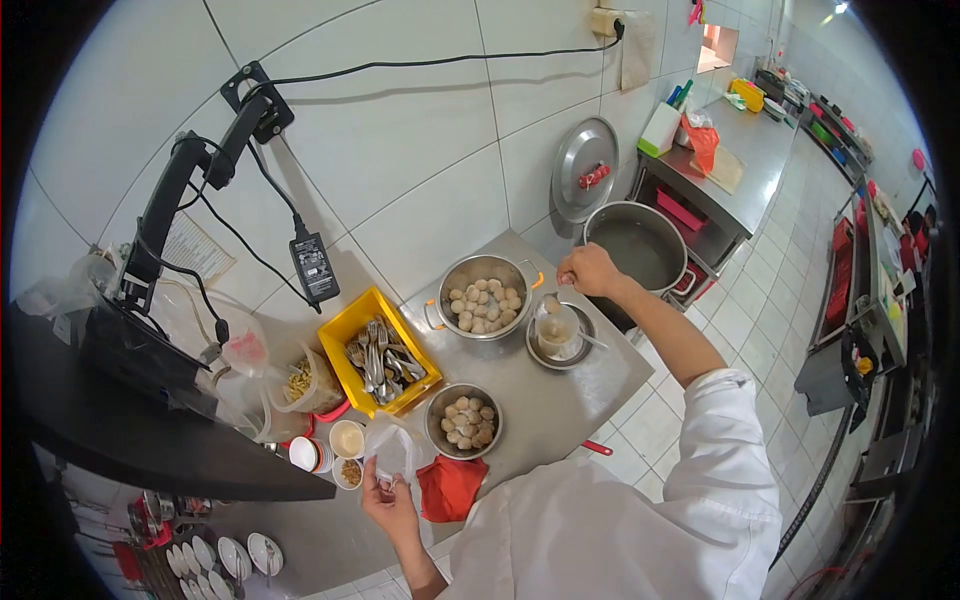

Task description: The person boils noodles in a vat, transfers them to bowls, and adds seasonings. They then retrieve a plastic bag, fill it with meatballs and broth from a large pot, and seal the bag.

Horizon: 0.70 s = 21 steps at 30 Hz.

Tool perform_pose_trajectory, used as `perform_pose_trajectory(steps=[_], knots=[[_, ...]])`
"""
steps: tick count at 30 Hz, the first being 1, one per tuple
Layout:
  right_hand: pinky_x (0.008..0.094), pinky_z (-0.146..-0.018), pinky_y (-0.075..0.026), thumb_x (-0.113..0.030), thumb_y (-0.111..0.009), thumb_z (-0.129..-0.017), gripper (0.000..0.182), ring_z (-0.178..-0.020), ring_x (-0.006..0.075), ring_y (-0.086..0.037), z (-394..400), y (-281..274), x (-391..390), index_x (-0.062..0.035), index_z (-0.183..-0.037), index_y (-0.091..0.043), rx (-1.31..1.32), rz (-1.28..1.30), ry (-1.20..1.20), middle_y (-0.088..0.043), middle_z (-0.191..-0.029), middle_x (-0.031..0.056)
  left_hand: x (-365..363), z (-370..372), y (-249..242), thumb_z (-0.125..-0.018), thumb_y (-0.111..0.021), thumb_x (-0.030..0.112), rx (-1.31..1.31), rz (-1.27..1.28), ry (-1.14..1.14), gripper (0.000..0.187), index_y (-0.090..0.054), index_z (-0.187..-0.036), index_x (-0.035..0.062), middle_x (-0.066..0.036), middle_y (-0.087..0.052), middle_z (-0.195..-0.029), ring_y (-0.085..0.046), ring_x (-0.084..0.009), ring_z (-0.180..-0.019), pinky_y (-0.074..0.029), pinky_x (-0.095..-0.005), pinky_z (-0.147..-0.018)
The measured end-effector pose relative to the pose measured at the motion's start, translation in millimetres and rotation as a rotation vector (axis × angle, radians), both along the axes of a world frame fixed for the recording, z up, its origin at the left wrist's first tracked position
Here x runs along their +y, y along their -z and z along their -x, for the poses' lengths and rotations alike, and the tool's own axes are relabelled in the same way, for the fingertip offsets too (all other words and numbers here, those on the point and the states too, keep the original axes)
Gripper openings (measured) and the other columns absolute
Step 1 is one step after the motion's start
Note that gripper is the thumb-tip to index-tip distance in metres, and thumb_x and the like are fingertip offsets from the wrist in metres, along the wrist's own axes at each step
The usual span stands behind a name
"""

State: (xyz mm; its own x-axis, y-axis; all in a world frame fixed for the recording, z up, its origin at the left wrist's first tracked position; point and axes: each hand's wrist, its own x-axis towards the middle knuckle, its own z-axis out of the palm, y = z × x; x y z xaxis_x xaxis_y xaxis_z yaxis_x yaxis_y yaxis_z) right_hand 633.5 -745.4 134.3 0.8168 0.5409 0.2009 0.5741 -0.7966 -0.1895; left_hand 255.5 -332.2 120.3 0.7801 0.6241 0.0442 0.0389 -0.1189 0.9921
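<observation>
My left hand [390,500], at the table's front edge, has its thumb and fingers closed on a clear plastic bag [393,450] with its mouth spread. Right of the bag stands a steel bowl of pale meatballs [466,422]. My right hand [588,270] is a fist above a steel bowl [567,360], gripping what looks like a small spoon-like utensil [549,303]; its handle is mostly hidden. Below it, a translucent handled cup [557,330] sits in that bowl. A two-handled pot [484,330] with more meatballs is on the left.
A large pot of liquid [636,248] stands beyond my right hand, its lid [587,170] against the wall. A yellow bin of cutlery [425,372], small cups [347,440] and a red cloth [450,489] are near the left hand. A black arm mount [150,240] overhangs the left.
</observation>
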Motion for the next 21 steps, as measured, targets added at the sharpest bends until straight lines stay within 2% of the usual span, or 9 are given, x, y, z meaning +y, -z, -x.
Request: perform_pose_trajectory(steps=[5,7,8,10,12,14,16,20,21], knots=[[0.0348,-0.075,-0.044,-0.012,-0.068,-0.075,0.012,-0.088,0.0204,-0.063,40.8,-20.2,-7.4,-0.0195,-0.083,-0.073,-0.394,0.054,-0.195,-0.068,-0.085,-0.0022,-18.6,-2.1,-10.0,-0.085,-0.056,-0.012,0.017,0.057,0.032,0.05,-0.05,-0.135,-0.0098,-0.018,-0.061,-0.122,-0.062,-0.0193,-0.106,-0.051,-0.0291,-0.088],[0.0369,-0.072,-0.046,-0.009,-0.066,-0.073,0.016,-0.086,0.0206,-0.062,47.1,-33.0,-1.7,-0.0179,-0.086,-0.072,-0.638,-0.145,-0.104,-0.067,-0.084,-0.0031,-27.6,-2.7,-20.3,-0.086,-0.057,-0.012,-0.007,-0.023,0.094,0.051,-0.048,-0.136,-0.0109,-0.018,-0.063,-0.117,-0.064,-0.0202,-0.105,-0.052,-0.0281,-0.086],[0.0369,-0.072,-0.046,-0.009,-0.066,-0.073,0.016,-0.086,0.0206,-0.062,44.4,-30.1,5.1,-0.0179,-0.086,-0.072,-0.64,-0.157,-0.113,-0.067,-0.084,-0.0031,-30.4,-1.3,-20.4,-0.086,-0.057,-0.012,-0.009,-0.031,0.081,0.051,-0.048,-0.136,-0.0109,-0.018,-0.063,-0.117,-0.064,-0.0202,-0.105,-0.052,-0.0281,-0.086],[0.0402,-0.069,-0.05,-0.007,-0.067,-0.073,0.017,-0.085,0.0228,-0.066,35.0,-18.7,26.9,-0.0152,-0.087,-0.072,-0.483,-0.26,0.063,-0.07,-0.093,-0.0025,-36.8,-2.1,-18.1,-0.086,-0.057,-0.012,-0.05,0.004,0.114,0.052,-0.046,-0.137,-0.0115,-0.018,-0.064,-0.116,-0.065,-0.0212,-0.106,-0.053,-0.0276,-0.086],[0.0434,-0.073,-0.055,-0.002,-0.064,-0.077,0.018,-0.092,0.0278,-0.069,34.0,-6.6,64.6,-0.0105,-0.091,-0.072,-0.266,-0.153,0.163,-0.071,-0.094,0.0056,-50.9,-3.3,-29.7,-0.086,-0.057,-0.012,-0.057,-0.032,0.13,0.053,-0.046,-0.138,-0.0116,-0.019,-0.064,-0.116,-0.065,-0.0223,-0.107,-0.053,-0.028,-0.087],[0.0449,-0.076,-0.056,-0.008,-0.06,-0.086,0.016,-0.093,0.0345,-0.07,25.9,10.8,104.8,-0.0071,-0.095,-0.073,0.066,-0.057,0.227,-0.072,-0.094,0.0159,-67.3,2.4,-41.4,-0.086,-0.057,-0.012,-0.06,-0.062,0.148,0.053,-0.045,-0.138,-0.0117,-0.02,-0.064,-0.117,-0.065,-0.0234,-0.108,-0.053,-0.0285,-0.089],[0.0471,-0.08,-0.056,-0.002,-0.061,-0.082,0.018,-0.098,0.0362,-0.068,13.4,47.2,132.6,-0.0043,-0.097,-0.071,0.221,-0.109,0.215,-0.069,-0.103,0.0188,-83.8,8.2,-51.4,-0.086,-0.056,-0.013,-0.11,-0.028,0.121,0.053,-0.045,-0.138,-0.0121,-0.022,-0.063,-0.12,-0.065,-0.0243,-0.109,-0.052,-0.0296,-0.09],[0.0458,-0.08,-0.054,-0.01,-0.062,-0.084,0.018,-0.096,0.035,-0.068,53.8,15.9,155.1,-0.0053,-0.099,-0.072,0.249,-0.028,0.224,-0.071,-0.1,0.0164,-93.2,35.3,-36.6,-0.086,-0.056,-0.013,-0.114,-0.087,0.066,0.054,-0.044,-0.138,-0.0124,-0.023,-0.062,-0.123,-0.064,-0.025,-0.111,-0.052,-0.031,-0.091],[0.0445,-0.086,-0.051,-0.007,-0.062,-0.084,0.017,-0.1,0.0344,-0.064,75.6,5.1,152.5,-0.0056,-0.099,-0.069,0.031,-0.262,0.186,-0.067,-0.104,0.0167,-90.5,46.7,-22.6,-0.085,-0.056,-0.013,-0.087,-0.074,0.025,0.052,-0.047,-0.137,-0.0097,-0.019,-0.062,-0.122,-0.064,-0.0181,-0.098,-0.049,-0.0254,-0.075]])
